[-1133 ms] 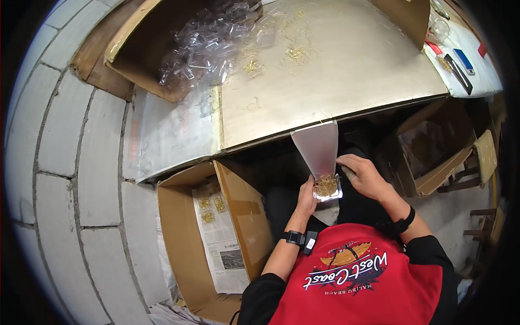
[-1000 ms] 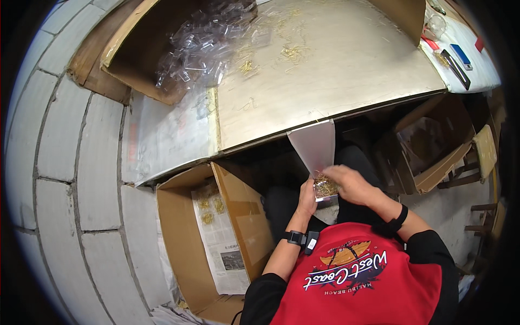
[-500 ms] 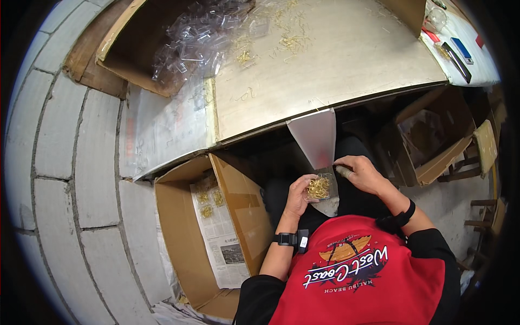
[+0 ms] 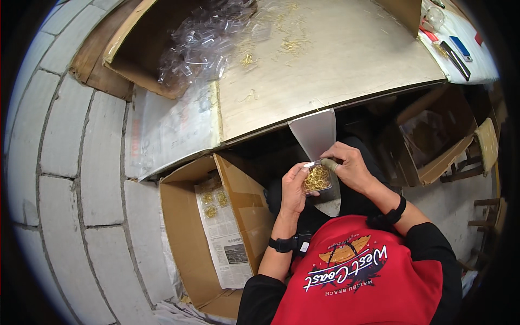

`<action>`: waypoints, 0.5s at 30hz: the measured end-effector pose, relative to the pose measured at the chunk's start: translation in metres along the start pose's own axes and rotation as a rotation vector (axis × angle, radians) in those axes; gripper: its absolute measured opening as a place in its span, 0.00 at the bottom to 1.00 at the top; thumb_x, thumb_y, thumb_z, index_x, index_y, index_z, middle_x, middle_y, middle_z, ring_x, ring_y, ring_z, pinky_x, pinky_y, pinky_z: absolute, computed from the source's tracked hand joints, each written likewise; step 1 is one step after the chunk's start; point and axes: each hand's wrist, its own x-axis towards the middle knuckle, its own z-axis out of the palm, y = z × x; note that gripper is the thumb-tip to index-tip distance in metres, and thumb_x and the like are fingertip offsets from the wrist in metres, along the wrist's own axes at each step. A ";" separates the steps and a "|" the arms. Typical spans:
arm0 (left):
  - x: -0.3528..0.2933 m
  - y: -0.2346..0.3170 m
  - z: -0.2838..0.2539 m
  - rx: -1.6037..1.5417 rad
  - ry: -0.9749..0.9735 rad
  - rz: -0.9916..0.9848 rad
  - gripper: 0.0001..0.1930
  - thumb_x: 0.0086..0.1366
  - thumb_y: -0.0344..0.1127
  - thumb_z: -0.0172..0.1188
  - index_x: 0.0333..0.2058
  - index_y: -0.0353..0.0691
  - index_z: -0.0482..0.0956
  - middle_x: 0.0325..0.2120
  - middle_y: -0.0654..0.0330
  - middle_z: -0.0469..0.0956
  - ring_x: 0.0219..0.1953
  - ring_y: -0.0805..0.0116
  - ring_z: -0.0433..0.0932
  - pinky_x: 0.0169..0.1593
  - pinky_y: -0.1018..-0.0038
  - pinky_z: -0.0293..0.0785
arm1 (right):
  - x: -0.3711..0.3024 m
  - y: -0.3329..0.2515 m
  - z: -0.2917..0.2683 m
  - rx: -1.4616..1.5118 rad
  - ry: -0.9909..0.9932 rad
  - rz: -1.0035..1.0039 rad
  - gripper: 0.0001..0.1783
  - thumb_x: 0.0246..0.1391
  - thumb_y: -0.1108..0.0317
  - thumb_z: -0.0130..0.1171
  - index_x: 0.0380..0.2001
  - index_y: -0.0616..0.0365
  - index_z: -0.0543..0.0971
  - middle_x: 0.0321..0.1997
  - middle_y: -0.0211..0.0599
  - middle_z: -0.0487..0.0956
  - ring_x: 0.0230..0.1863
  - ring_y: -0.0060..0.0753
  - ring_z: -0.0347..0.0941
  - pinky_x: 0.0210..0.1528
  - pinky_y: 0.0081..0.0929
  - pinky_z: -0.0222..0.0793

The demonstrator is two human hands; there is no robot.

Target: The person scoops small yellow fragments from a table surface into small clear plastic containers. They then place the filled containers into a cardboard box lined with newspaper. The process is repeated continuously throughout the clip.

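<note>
My left hand [image 4: 293, 189] grips a small clear plastic box [image 4: 317, 191] by its left side, above my lap. Thin gold-coloured wire hooks [image 4: 318, 177] fill it in a tangled heap. At the box's upper edge, the thumb and fingers of my right hand [image 4: 346, 165] are closed on the clear plastic. A greenish cover wraps my right thumb. Just beyond the hands, a white sheet-like chute [image 4: 314, 130] slopes down from the table edge, its lower end partly hidden behind them.
The table [image 4: 336, 65] ahead carries scattered gold hooks [image 4: 293, 46] and a heap of clear plastic boxes [image 4: 197, 43]. An open carton [image 4: 181, 233] at left holds filled boxes on newspaper. Another carton [image 4: 433, 141] stands right, near a stool [image 4: 486, 143]. Tools lie far right.
My right hand has moved left onto the upper edge of the plastic box. The box is raised slightly and tilted. The view has shifted a little.
</note>
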 end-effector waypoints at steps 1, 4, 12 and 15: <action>-0.001 -0.001 0.002 -0.026 -0.004 0.004 0.12 0.66 0.35 0.47 0.42 0.33 0.73 0.30 0.56 0.78 0.26 0.68 0.81 0.20 0.75 0.80 | -0.001 -0.001 0.000 -0.033 -0.004 -0.033 0.07 0.45 0.76 0.60 0.31 0.64 0.80 0.34 0.39 0.78 0.35 0.38 0.76 0.36 0.28 0.72; -0.005 0.002 0.008 -0.025 -0.044 0.001 0.14 0.66 0.37 0.45 0.43 0.33 0.73 0.32 0.57 0.78 0.28 0.71 0.81 0.21 0.76 0.80 | -0.006 -0.002 0.003 -0.167 -0.002 -0.249 0.09 0.45 0.75 0.60 0.33 0.63 0.78 0.38 0.39 0.77 0.39 0.41 0.75 0.40 0.30 0.72; -0.002 -0.005 0.006 -0.002 0.001 0.011 0.14 0.68 0.39 0.46 0.44 0.34 0.73 0.30 0.59 0.78 0.26 0.72 0.79 0.21 0.77 0.78 | -0.010 -0.007 -0.005 -0.266 -0.108 -0.393 0.22 0.52 0.69 0.55 0.52 0.61 0.71 0.54 0.45 0.72 0.61 0.47 0.63 0.61 0.41 0.60; -0.003 -0.006 0.004 0.073 0.068 0.007 0.12 0.68 0.35 0.46 0.44 0.34 0.73 0.31 0.60 0.77 0.26 0.73 0.79 0.21 0.78 0.77 | -0.012 0.000 0.003 -0.509 -0.286 -0.449 0.27 0.47 0.69 0.58 0.53 0.59 0.69 0.57 0.43 0.70 0.66 0.44 0.57 0.65 0.48 0.50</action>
